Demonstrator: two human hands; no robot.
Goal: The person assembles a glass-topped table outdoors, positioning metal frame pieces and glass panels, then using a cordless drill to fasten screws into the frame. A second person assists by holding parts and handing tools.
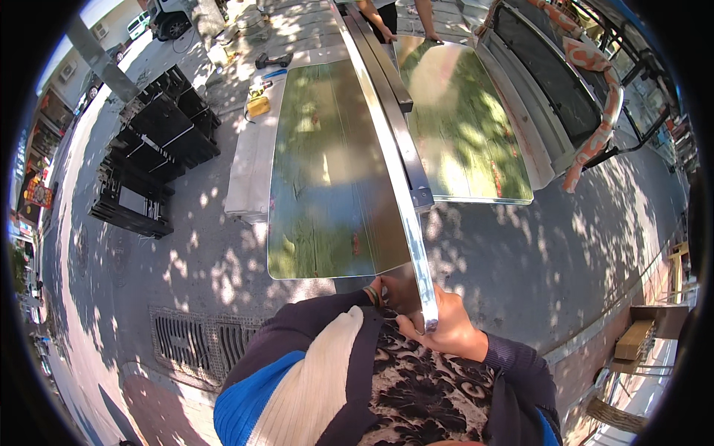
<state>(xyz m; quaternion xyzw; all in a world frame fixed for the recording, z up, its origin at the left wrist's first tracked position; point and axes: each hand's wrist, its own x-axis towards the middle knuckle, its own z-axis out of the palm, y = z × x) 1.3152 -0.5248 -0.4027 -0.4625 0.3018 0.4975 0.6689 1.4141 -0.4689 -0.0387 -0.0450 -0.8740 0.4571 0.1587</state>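
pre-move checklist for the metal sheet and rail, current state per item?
1. Right hand on the rail near end: ok, fingers wrapped around it.
2. Left hand grip: cannot tell, mostly hidden behind the rail and sleeve.
3. Far end held: ok, another person's hands rest at the sheet's far edge.
4. Metal sheet flat on its support: cannot tell, near edge overhangs the pavement, underside unseen.
5. Loose tools off the sheet: ok, yellow tool and drill lie beside it on the left.
6. Footing: not ok, drain grate close to the person's left.
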